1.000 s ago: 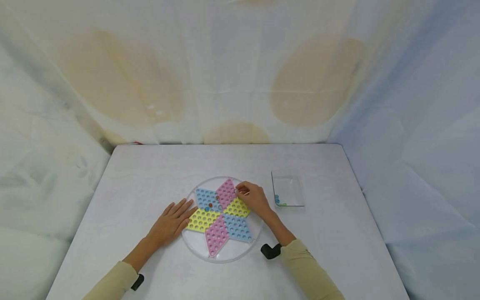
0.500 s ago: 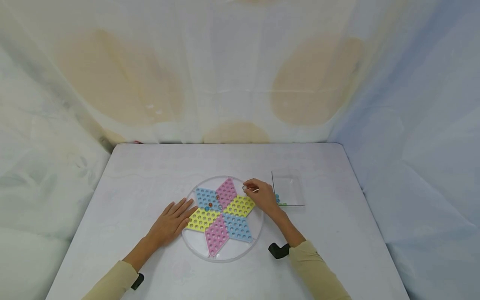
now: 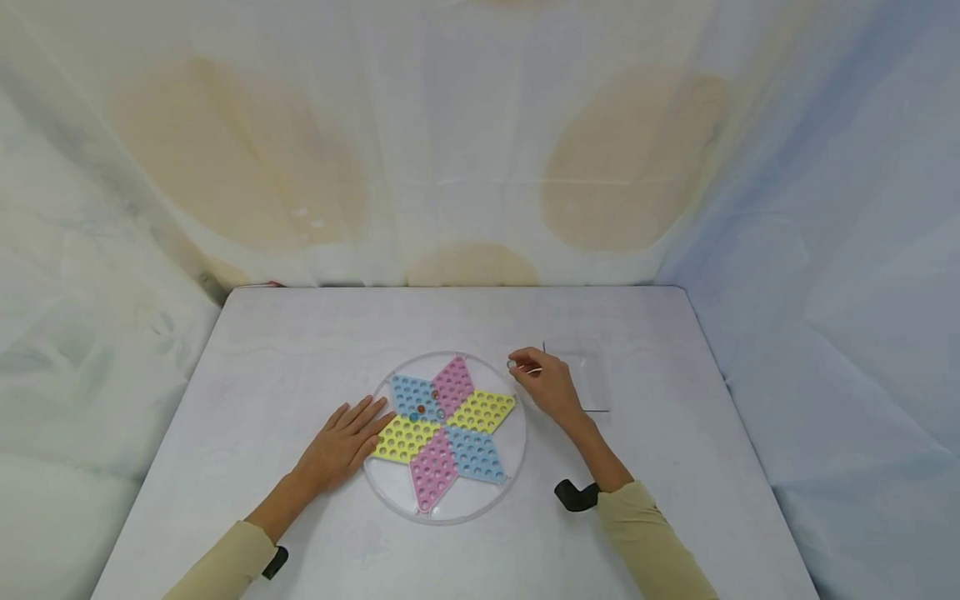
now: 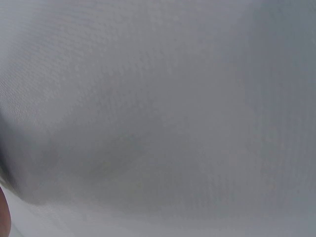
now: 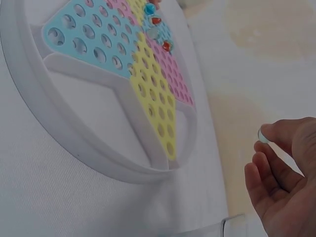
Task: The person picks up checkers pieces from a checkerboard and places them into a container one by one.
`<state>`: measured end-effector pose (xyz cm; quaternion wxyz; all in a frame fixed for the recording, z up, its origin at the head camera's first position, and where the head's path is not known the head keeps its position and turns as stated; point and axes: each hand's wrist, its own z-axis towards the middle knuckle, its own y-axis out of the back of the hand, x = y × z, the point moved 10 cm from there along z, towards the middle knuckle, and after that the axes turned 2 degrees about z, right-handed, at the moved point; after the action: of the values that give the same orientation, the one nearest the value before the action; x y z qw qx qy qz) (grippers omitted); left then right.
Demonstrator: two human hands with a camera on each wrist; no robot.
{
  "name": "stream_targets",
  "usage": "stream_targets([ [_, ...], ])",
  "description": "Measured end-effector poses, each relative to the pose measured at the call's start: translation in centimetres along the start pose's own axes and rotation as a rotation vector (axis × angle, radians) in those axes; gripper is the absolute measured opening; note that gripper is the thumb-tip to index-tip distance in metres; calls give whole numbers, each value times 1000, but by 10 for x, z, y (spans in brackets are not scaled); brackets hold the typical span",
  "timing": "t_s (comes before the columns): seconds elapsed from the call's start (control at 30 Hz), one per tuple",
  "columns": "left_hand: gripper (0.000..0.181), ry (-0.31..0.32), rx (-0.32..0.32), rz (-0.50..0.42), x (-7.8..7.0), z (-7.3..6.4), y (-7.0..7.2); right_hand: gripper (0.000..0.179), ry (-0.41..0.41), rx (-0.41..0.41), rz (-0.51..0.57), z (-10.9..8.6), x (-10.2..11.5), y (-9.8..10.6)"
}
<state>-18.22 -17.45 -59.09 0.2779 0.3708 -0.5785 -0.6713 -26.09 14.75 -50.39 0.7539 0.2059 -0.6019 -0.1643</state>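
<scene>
A round Chinese checkers board (image 3: 444, 518) with a star of pink, yellow and blue points lies on the table. My left hand (image 3: 342, 443) rests flat with straight fingers on its left rim, fingertips at the yellow point. Between thumb and forefinger my right hand (image 3: 551, 386) pinches a clear, pale marble (image 5: 262, 136), raised just right of the board. Several marbles sit in holes near the star's middle: an orange-red one (image 5: 167, 46), another red one (image 5: 156, 20), a blue one (image 5: 149, 8) and a clear one (image 5: 153, 33).
A clear square box (image 3: 597, 379) stands on the white table right of the board, partly hidden behind the right hand. Black wrist cameras sit at the left wrist (image 3: 275, 563) and the right wrist (image 3: 577, 496). Draped cloth (image 3: 480, 167) hangs behind the table and at both sides.
My right hand has moved right, from over the board's pink and yellow points to beside the box, carrying the clear marble. My left hand has stayed still.
</scene>
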Motion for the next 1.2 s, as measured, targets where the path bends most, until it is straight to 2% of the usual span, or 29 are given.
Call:
stream_targets([
  [0.4,53,-4,0,16,-2,0,2,20,-19,-23,-20,0,-9,28],
  [0.7,53,1,-2,6,-1,0,2,21,-31,-38,-67,-2,-27,45],
  [0.83,53,-3,-5,-3,-1,0,2,22,-46,-34,-71,-4,-33,49],
  [1.03,54,12,26,3,0,1,-1,23,-86,-9,-81,-8,-46,49],
  [1.2,54,13,29,1,-1,1,0,21,-99,11,-127,-11,-53,47],
])
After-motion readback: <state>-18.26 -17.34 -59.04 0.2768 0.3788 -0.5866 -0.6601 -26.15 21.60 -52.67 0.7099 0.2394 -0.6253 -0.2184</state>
